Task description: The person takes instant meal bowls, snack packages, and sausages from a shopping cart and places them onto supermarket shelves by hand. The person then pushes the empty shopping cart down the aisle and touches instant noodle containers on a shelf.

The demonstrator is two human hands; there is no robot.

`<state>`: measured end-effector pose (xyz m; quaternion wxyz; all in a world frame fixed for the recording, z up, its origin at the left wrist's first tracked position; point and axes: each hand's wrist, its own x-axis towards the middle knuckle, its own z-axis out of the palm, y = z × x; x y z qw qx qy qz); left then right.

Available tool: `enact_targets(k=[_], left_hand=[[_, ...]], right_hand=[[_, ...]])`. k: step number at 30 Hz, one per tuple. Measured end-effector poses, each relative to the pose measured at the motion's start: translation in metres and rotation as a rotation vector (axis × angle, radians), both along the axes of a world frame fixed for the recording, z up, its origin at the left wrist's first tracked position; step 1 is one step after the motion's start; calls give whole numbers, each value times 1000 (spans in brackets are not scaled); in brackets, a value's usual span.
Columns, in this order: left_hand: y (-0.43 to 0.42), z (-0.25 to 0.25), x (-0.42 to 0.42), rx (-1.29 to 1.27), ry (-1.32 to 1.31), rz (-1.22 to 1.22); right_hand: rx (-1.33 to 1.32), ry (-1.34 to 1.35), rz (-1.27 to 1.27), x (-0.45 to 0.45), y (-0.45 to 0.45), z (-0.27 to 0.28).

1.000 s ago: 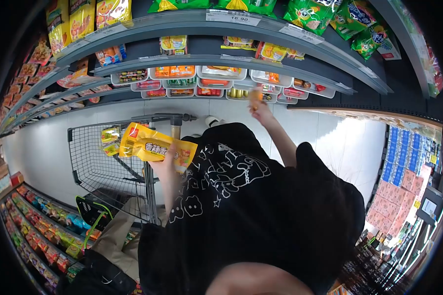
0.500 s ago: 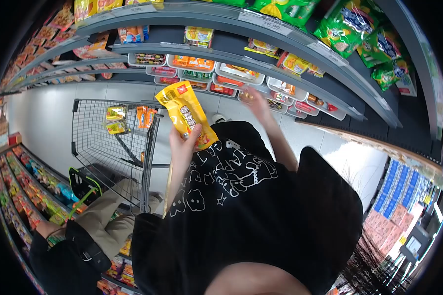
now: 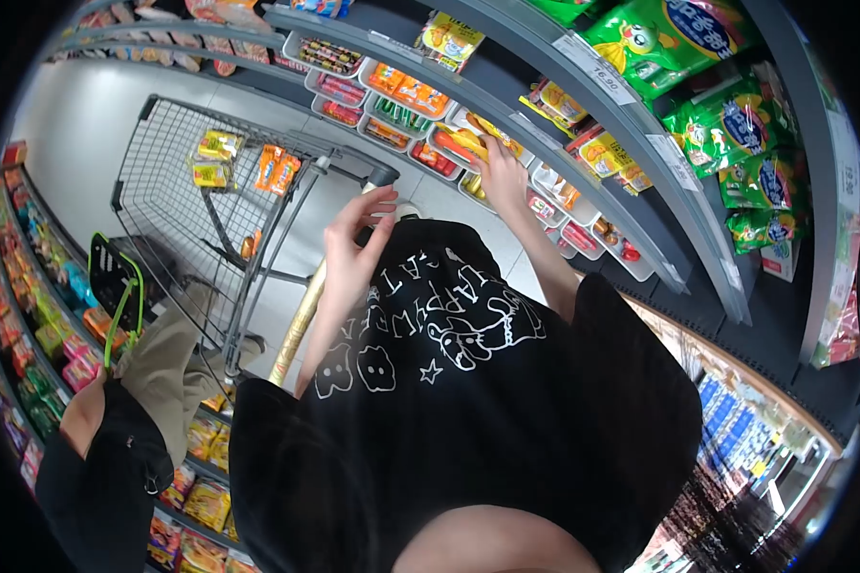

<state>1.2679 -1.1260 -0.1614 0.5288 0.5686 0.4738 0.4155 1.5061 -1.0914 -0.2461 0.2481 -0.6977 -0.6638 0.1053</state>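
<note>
2 yellow packs (image 3: 220,145) already lie in the left-side cart (image 3: 118,196); outside it, the right hand (image 3: 504,180) touches a yellow-and-orange packet (image 3: 464,144) below the far shelf (image 3: 478,88), grip unclear, and the left hand (image 3: 352,244) is empty, loosely spread.

Bright, mostly even light; pale floor (image 3: 72,134) left of the black shirt (image 3: 506,430) well exposed. Left hand (image 3: 358,237) and right hand (image 3: 504,179), both above the shirt, clearly lit. Glare washes out blue boxes (image 3: 724,406) right of it. Shirt's folds sink into black. Fisheye bows shelf rails (image 3: 712,239) above right; outermost surround black.
</note>
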Motion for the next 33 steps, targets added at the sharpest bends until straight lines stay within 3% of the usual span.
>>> enact_targets(k=[2, 3, 5, 6, 8, 11, 14, 16, 17, 19, 21, 23, 26, 28, 30, 31, 33], left_hand=[[-5, -1, -3, 6, 8, 25], [-8, -2, -5, 23, 24, 19], [-16, -2, -14, 34, 43, 48], [-20, -1, -18, 54, 47, 50], [-26, 0, -23, 83, 63, 79], [-33, 5, -33, 100, 82, 85], [-42, 6, -47, 131, 106, 123], [-52, 13, -62, 99, 116, 183], [-56, 15, -72, 70, 115, 216], [-62, 13, -105, 44, 195, 319], [-58, 8, -147, 17, 290, 455], [-42, -5, -196, -74, 386, 541], [-5, -67, -275, -257, 639, 507], [22, -178, -337, -343, 788, 388], [31, -298, -388, -696, 873, 239], [38, -333, -396, -827, 1010, 66], [49, -321, -377, -915, 1072, 353]], right_hand=[[-143, -305, -17, 24, 7, -70], [-143, -306, 9, 33, 12, -88], [-151, -574, -70, 48, 22, -117], [-146, -576, -38, 65, 29, -145], [-503, -477, -155, 90, 49, -195], [-679, -442, -190, 64, 49, -144], [-479, -413, -203, 33, 41, -122], [-54, -320, -74, 7, 28, -112], [28, -72, 85, -1, 26, -107], [26, 503, 121, -48, 5, -50], [48, 666, 77, -104, -16, 27], [146, 521, 294, -137, -23, 60], [-1, 388, 625, -177, -21, 69], [-6, 52, 668, -192, -17, 61], [37, 99, 622, -189, -22, 45], [114, 115, 655, -186, -19, 37], [146, 71, 688, -188, -14, 32]])
